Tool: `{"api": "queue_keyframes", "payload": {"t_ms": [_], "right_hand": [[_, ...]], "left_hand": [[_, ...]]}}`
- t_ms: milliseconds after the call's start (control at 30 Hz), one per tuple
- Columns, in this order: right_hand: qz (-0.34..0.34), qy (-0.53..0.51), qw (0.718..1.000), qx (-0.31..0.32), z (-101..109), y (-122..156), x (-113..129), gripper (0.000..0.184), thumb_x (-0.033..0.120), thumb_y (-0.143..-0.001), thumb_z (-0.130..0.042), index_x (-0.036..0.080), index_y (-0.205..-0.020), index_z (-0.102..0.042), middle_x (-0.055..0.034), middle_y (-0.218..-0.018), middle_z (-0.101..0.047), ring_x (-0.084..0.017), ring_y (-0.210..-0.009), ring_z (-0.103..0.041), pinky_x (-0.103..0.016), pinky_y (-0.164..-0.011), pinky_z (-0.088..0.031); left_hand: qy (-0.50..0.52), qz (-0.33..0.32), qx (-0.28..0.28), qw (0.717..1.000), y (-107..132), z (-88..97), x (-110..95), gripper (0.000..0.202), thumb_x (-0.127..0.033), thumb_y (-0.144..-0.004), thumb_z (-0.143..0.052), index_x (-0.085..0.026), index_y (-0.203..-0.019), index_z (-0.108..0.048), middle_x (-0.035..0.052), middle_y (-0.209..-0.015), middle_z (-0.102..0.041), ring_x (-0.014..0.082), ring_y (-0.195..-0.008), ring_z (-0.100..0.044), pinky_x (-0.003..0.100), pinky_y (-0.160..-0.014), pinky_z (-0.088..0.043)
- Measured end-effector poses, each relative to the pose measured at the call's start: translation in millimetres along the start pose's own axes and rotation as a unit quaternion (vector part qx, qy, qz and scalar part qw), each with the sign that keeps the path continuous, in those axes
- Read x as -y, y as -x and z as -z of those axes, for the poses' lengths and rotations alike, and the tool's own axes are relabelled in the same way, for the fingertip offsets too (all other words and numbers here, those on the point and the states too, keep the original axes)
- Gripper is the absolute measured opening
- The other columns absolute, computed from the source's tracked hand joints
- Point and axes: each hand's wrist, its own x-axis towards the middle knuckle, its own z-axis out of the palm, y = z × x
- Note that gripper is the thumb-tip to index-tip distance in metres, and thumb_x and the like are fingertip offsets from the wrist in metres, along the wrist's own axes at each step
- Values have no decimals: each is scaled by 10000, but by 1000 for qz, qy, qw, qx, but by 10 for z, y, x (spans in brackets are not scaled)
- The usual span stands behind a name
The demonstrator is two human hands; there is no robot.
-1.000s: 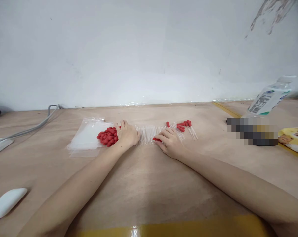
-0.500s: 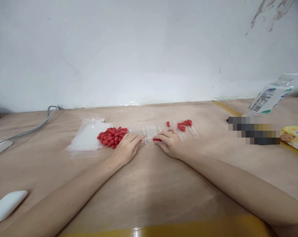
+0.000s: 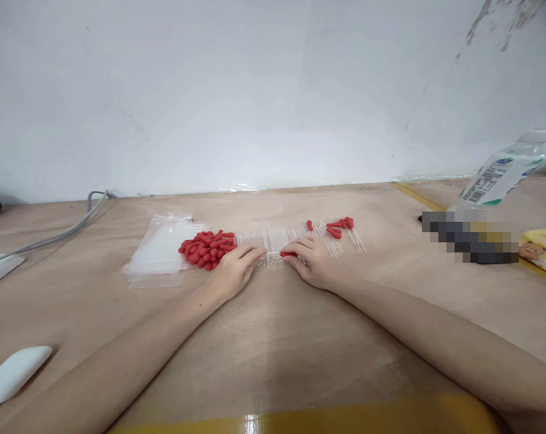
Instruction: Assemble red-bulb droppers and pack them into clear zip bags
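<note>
My left hand (image 3: pixel 237 265) is closed, its fingertips pinching the left end of a clear dropper tube (image 3: pixel 273 254). My right hand (image 3: pixel 312 260) pinches a red rubber dropper bulb (image 3: pixel 288 254) against the tube's other end; how far the tube enters the bulb cannot be made out. Beneath and behind both hands lies a row of clear tubes (image 3: pixel 261 239). A heap of red bulbs (image 3: pixel 204 248) sits just left of my left hand. Beyond my right hand lie a few droppers with red bulbs on clear tubes (image 3: pixel 356 240), and another red bulb (image 3: pixel 309 225).
Clear zip bags (image 3: pixel 157 247) are stacked left of the heap. A plastic bottle (image 3: pixel 503 172) tilts at the right, near a blurred-out dark object (image 3: pixel 469 238) and a yellow printed packet (image 3: pixel 544 248). A white rounded object (image 3: pixel 17 374) and a grey cable (image 3: pixel 69 232) are on the left.
The tube between my hands now shows more clearly, in line with the red bulb. My hands have barely moved, and the view has shifted slightly.
</note>
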Motion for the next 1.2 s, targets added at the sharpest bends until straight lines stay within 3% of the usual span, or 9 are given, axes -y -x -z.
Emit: {"api": "queue_keyframes", "payload": {"t_ms": [233, 667, 1100, 1200], "right_hand": [[-18, -30, 999, 28, 23, -7, 28, 155, 229, -891, -445, 185, -952, -580, -63, -857, -629, -153, -782, -587, -300, -699, -494], [30, -28, 999, 22, -4, 65, -36, 168, 216, -898, -425, 169, -932, -582, -66, -810, -628, -150, -759, -570, -283, -686, -497], [115, 86, 989, 24, 14, 41, 12, 192, 209, -892, -431, 160, -837, -608, -56, -681, -608, -149, -640, -546, -299, -635, -474], [89, 79, 993, 20, -11, 46, -16, 184, 217, -887, -445, 164, -834, -613, -61, -702, -617, -153, -663, -559, -304, -649, -479]], "left_hand": [[6, -25, 8, 1000, 34, -35, 30, 270, -135, -897, -416, -176, -1105, -582, 69, -945, -634, 148, -815, -614, 251, -686, -515], [33, -72, -3, 997, 29, -22, 9, 309, -64, -863, -407, -155, -1079, -607, 74, -903, -661, 144, -816, -633, 244, -709, -536], [-66, -100, 11, 993, 29, -14, -48, 272, -114, -893, -383, -151, -1037, -612, 72, -873, -654, 149, -744, -620, 241, -627, -520], [-87, -101, 12, 991, 27, -31, -41, 279, -101, -893, -372, -156, -1036, -605, 69, -872, -647, 147, -751, -613, 251, -650, -518]]}}
